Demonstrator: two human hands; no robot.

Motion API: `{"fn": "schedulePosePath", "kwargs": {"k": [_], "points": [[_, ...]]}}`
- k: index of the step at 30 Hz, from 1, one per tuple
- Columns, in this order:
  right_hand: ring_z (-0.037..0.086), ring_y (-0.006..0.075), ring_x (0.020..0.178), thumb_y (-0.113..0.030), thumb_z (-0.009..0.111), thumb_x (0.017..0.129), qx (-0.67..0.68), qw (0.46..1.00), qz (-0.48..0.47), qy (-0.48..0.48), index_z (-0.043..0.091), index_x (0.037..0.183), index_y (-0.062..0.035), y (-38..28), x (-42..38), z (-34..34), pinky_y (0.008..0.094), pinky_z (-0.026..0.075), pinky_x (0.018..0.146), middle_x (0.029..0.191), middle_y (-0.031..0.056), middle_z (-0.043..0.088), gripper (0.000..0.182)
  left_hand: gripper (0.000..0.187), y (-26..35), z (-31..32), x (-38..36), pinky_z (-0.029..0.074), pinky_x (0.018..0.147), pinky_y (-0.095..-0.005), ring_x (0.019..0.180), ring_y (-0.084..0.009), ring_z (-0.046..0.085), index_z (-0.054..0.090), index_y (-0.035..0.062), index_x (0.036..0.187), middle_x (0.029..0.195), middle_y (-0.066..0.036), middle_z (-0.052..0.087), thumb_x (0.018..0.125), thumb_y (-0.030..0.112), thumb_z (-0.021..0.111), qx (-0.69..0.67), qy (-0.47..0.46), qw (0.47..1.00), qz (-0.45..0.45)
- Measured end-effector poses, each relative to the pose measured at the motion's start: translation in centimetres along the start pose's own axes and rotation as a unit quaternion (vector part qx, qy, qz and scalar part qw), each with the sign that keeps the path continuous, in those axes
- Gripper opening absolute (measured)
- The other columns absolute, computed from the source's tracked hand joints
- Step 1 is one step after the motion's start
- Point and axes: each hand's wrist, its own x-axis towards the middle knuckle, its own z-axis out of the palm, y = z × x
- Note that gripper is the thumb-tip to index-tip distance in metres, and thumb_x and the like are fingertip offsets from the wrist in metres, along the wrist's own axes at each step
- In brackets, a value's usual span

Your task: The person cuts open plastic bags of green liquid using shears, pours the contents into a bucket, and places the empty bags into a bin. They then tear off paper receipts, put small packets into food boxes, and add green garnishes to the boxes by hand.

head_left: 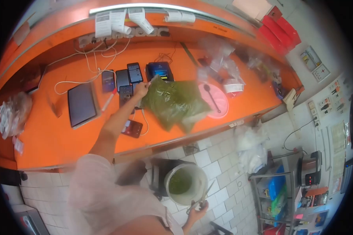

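Observation:
My left hand [142, 89] is closed on the top corner of a clear plastic bag [174, 102] filled with something green. The bag lies over the orange counter and partly covers a pink round lid or plate [219, 105] with a dark spoon [211, 98] on it. Lower down, my right hand [198, 212] grips a pair of scissors [203, 197] by the handles, blades pointing up. Beside the scissors, a white bucket [201, 184] stands over the tiled floor, with green contents [180, 182] at its bottom.
Several phones [134, 73], a tablet [81, 103] and a dark card-terminal-like device [159, 71] lie on the orange counter [43, 137] among white cables. Plastic bags [225, 64] sit at its right end. A metal rack [272, 196] stands at right on the tiled floor.

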Motion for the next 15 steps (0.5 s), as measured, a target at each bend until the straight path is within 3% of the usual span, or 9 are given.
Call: {"fn": "schedulePosePath", "kwargs": {"k": [1, 2, 3, 5, 7, 11, 13, 14, 15], "points": [[0.051, 0.0194, 0.082, -0.007, 0.077, 0.055, 0.039, 0.996, 0.075, 0.021, 0.044, 0.113, -0.0023, -0.9, -0.7, 0.9, 0.0319, 0.042, 0.072, 0.090, 0.0108, 0.055, 0.068, 0.021, 0.2, 0.8, -0.7, 0.045, 0.072, -0.0402, 0.078, -0.0333, 0.058, 0.063, 0.0077, 0.083, 0.077, -0.017, 0.059, 0.081, 0.026, 0.054, -0.001, -0.015, 1.000, -0.013], [0.051, 0.0181, 0.083, -0.005, 0.076, 0.055, 0.077, 0.984, 0.151, 0.043, 0.044, 0.113, -0.0022, -1.7, -1.5, 1.6, 0.0315, 0.042, 0.072, 0.091, 0.0108, 0.055, 0.066, 0.017, 0.2, 0.9, -1.6, 0.046, 0.066, -0.0390, 0.070, -0.0324, 0.058, 0.063, 0.0082, 0.079, 0.070, -0.015, 0.058, 0.080, 0.021, 0.053, -0.008, 0.066, 0.996, 0.063], [0.051, 0.0176, 0.083, -0.006, 0.076, 0.056, 0.160, 0.971, 0.171, 0.054, 0.044, 0.113, -0.0022, -2.4, -1.8, 2.6, 0.0312, 0.041, 0.073, 0.092, 0.0110, 0.055, 0.065, 0.014, 1.1, -0.3, -2.1, 0.046, 0.059, -0.0378, 0.061, -0.0315, 0.058, 0.062, 0.0088, 0.076, 0.063, -0.012, 0.058, 0.080, 0.016, 0.052, -0.014, 0.151, 0.978, 0.145], [0.051, 0.0175, 0.082, -0.006, 0.076, 0.057, 0.099, 0.985, 0.131, 0.051, 0.044, 0.114, -0.0026, -5.8, -1.9, 2.8, 0.0309, 0.040, 0.073, 0.091, 0.0102, 0.055, 0.065, 0.009, 4.8, -4.4, -4.6, 0.045, 0.050, -0.0327, 0.055, -0.0240, 0.058, 0.060, 0.0109, 0.069, 0.064, -0.006, 0.059, 0.074, 0.010, 0.052, 0.028, 0.184, 0.921, 0.343], [0.050, 0.0173, 0.082, -0.007, 0.076, 0.058, 0.037, 0.994, 0.090, 0.052, 0.044, 0.114, -0.0030, -7.9, -1.1, 3.3, 0.0305, 0.039, 0.073, 0.091, 0.0095, 0.054, 0.065, 0.007, 9.3, -7.7, -6.9, 0.043, 0.046, -0.0293, 0.050, -0.0176, 0.056, 0.057, 0.0148, 0.067, 0.060, -0.003, 0.058, 0.068, 0.008, 0.054, -0.003, 0.167, 0.826, 0.538], [0.050, 0.0179, 0.082, -0.008, 0.076, 0.057, 0.010, 0.995, 0.079, 0.062, 0.044, 0.116, -0.0031, -11.6, 0.4, 3.5, 0.0302, 0.038, 0.072, 0.091, 0.0094, 0.054, 0.068, 0.007, 15.1, -11.7, -5.9, 0.041, 0.042, -0.0287, 0.044, -0.0160, 0.052, 0.056, 0.0173, 0.068, 0.055, -0.001, 0.054, 0.065, 0.012, 0.056, 0.067, 0.126, 0.797, 0.586], [0.051, 0.0193, 0.083, -0.011, 0.077, 0.055, 0.034, 0.997, 0.040, 0.064, 0.045, 0.116, -0.0037, -13.2, 1.3, 4.3, 0.0319, 0.039, 0.071, 0.092, 0.0099, 0.055, 0.069, 0.003, 17.8, -12.8, -6.2, 0.039, 0.039, -0.0301, 0.042, -0.0161, 0.050, 0.055, 0.0181, 0.066, 0.052, 0.002, 0.051, 0.065, 0.016, 0.057, 0.039, 0.130, 0.678, 0.723], [0.051, 0.0193, 0.083, -0.011, 0.077, 0.055, 0.045, 0.995, 0.044, 0.077, 0.045, 0.116, -0.0037, -14.1, 2.0, 5.4, 0.0319, 0.039, 0.071, 0.092, 0.0099, 0.055, 0.069, 0.003, 18.7, -13.0, -4.9, 0.039, 0.039, -0.0301, 0.042, -0.0161, 0.050, 0.055, 0.0181, 0.066, 0.052, 0.002, 0.051, 0.065, 0.016, 0.057, 0.038, 0.132, 0.664, 0.735], [0.051, 0.0207, 0.085, -0.011, 0.077, 0.055, 0.062, 0.996, -0.018, 0.063, 0.046, 0.115, -0.0038, -15.4, 2.7, 6.0, 0.0327, 0.039, 0.072, 0.093, 0.0107, 0.055, 0.068, 0.003, 19.1, -12.9, -3.8, 0.036, 0.040, -0.0285, 0.042, -0.0133, 0.048, 0.054, 0.0191, 0.064, 0.054, 0.004, 0.052, 0.064, 0.018, 0.057, 0.060, 0.115, 0.654, 0.745]]}}
